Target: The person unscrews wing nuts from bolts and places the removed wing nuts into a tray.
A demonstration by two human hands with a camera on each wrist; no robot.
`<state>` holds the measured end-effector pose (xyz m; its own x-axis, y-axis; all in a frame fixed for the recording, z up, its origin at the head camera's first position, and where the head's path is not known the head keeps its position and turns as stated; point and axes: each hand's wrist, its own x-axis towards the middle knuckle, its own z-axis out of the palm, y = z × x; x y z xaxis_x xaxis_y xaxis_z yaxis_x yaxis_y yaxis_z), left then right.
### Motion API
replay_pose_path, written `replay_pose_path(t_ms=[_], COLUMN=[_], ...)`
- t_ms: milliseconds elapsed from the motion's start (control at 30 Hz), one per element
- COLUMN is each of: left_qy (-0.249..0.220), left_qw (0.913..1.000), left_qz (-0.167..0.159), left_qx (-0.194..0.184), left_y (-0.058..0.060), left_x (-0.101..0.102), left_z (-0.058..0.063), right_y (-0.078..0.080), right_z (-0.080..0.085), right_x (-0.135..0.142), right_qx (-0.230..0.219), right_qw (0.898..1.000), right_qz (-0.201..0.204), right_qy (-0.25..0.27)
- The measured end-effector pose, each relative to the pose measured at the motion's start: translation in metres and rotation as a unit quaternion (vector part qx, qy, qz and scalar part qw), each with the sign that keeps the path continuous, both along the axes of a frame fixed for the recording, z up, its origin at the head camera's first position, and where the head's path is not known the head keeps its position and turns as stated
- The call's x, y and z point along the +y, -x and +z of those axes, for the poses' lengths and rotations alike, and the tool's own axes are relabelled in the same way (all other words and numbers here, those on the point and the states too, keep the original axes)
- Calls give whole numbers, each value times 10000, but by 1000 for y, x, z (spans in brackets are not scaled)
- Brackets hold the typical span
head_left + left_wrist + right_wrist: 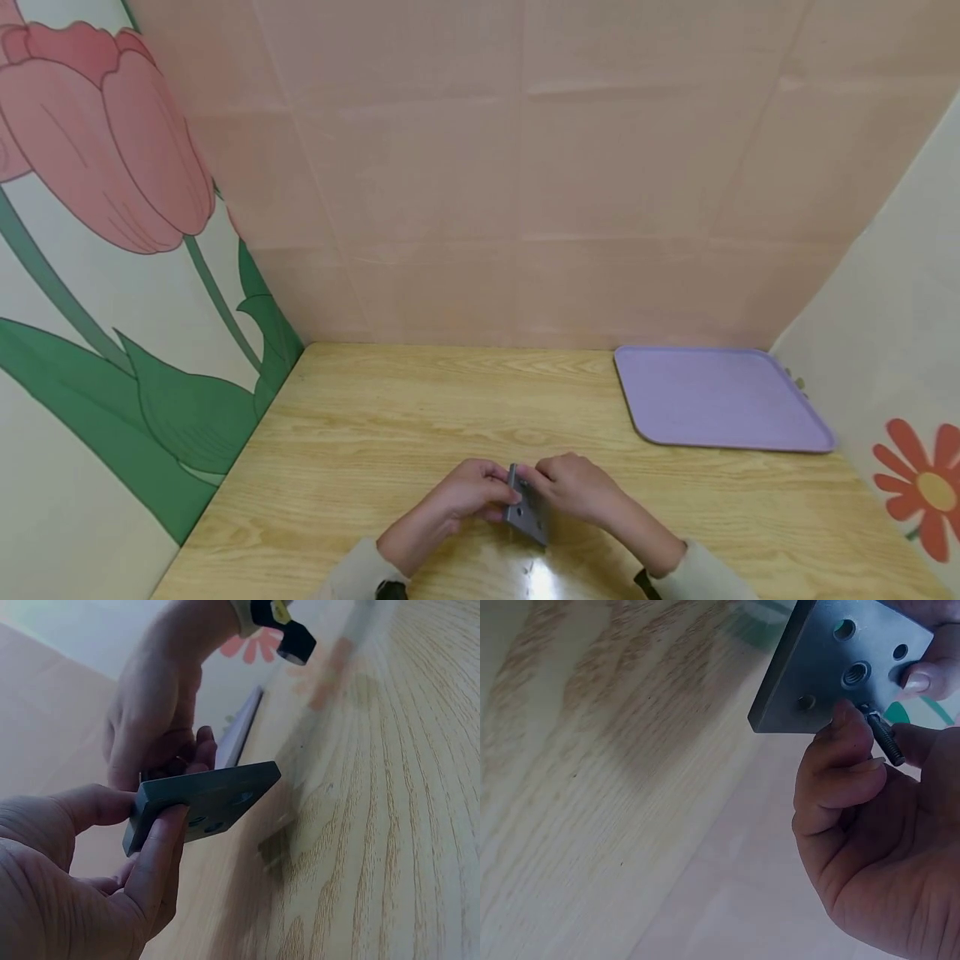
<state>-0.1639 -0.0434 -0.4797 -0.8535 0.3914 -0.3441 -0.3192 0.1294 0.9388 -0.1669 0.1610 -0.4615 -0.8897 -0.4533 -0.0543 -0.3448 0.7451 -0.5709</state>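
Observation:
A grey square metal plate point(528, 521) with several round holes is held tilted above the table. My left hand point(468, 490) pinches it by one edge, thumb on one side and fingers on the other. In the right wrist view, a dark threaded screw point(885, 740) slants out from the plate's face close to one edge, beside a larger threaded centre hole. The curled fingers and thumb of my right hand point(579, 490) hold this screw against the plate. From the left wrist view, the plate point(214, 791) hides the screw and part of the right fingertips.
A purple tray point(723, 400) lies at the back right of the wood-grain table point(420, 400). Behind the table rises a pinkish covered wall point(517, 183). Flower-printed panels flank it on the left point(75, 433) and right point(915, 333).

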Motion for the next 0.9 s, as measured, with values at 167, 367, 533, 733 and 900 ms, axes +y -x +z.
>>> replay_pose_path(t_ms=[167,367,533,733,900], left_qy=[-69,-57,-115,-123,-96], left_qw=[10000,10000,9999,9999,9999], left_qz=[-5,0,29,39,43], left_qx=[10,26,59,96,106], left_y=[0,1,1,2,1], left_x=[0,0,0,0,0], left_z=[-1,-3,-5,-5,-5], right_y=[0,1,1,1,-1], right_z=[0,3,5,6,7], right_x=[0,0,3,5,3], right_qx=[103,340,579,904,1297], right_qw=[9999,9992,9979,9944,9894], right_qz=[63,139,268,517,608], right_qy=[9,-152,-143,-157,-242])
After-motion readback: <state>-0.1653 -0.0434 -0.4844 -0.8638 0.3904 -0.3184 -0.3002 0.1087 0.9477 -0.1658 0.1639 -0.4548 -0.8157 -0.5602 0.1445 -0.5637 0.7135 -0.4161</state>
